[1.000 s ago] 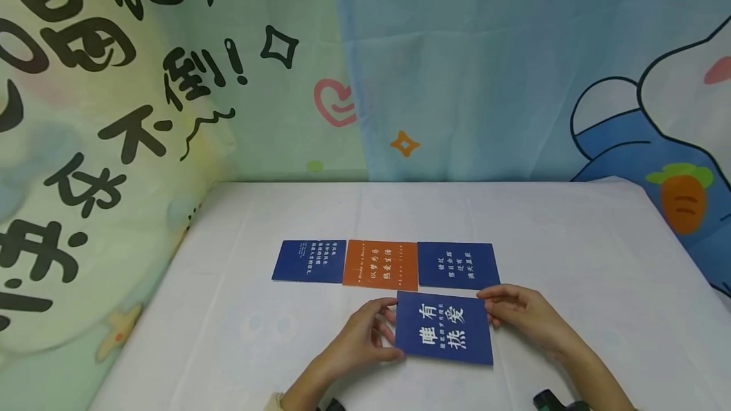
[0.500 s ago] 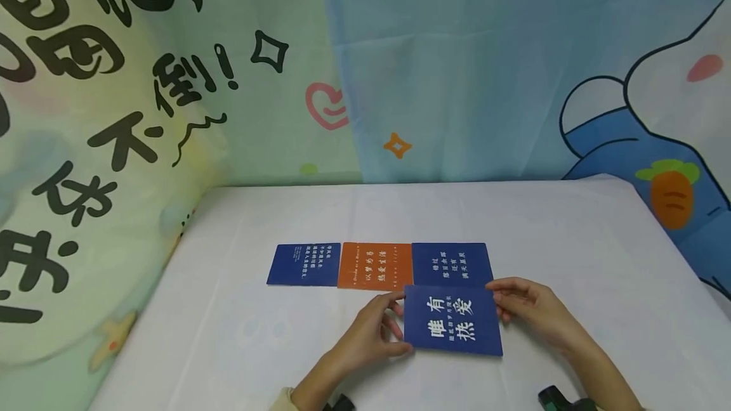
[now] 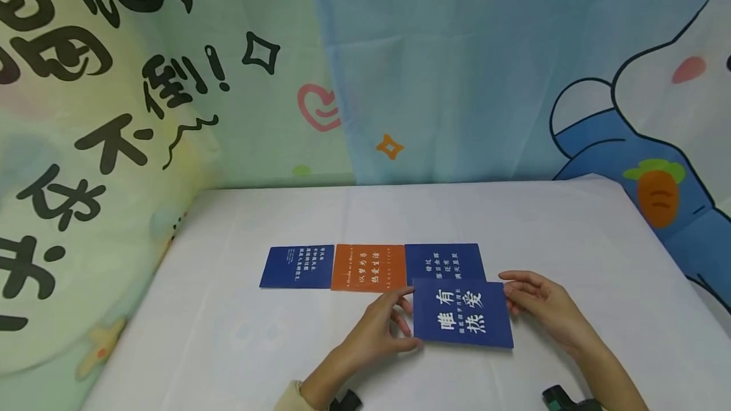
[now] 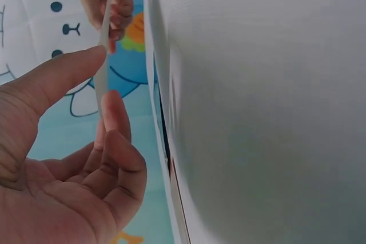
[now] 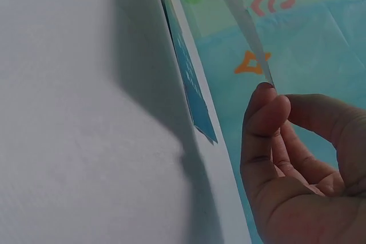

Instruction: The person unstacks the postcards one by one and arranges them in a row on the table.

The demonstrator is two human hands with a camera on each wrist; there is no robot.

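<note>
A blue card (image 3: 464, 314) with large white characters is held over the table by both hands. My left hand (image 3: 379, 327) grips its left edge with thumb and fingers. At the right edge, near the upper corner, my right hand (image 3: 549, 311) pinches it between thumb and fingertips. Both wrist views show the card nearly edge-on and raised off the cloth. Just beyond it lies a row of three cards: a blue card (image 3: 297, 267) on the left, an orange card (image 3: 368, 267) in the middle, and another blue card (image 3: 445, 260) on the right, its lower part hidden by the held card.
The table (image 3: 228, 335) is covered with a white cloth. Behind it hangs a printed curtain (image 3: 457, 81) with characters, a heart, stars and a cartoon animal. Dark wrist devices (image 3: 562, 398) show at the bottom edge.
Both hands have moved the held card rightward and away, so that it now overlaps the right-hand blue card in view. The head view has shifted slightly to the right.
</note>
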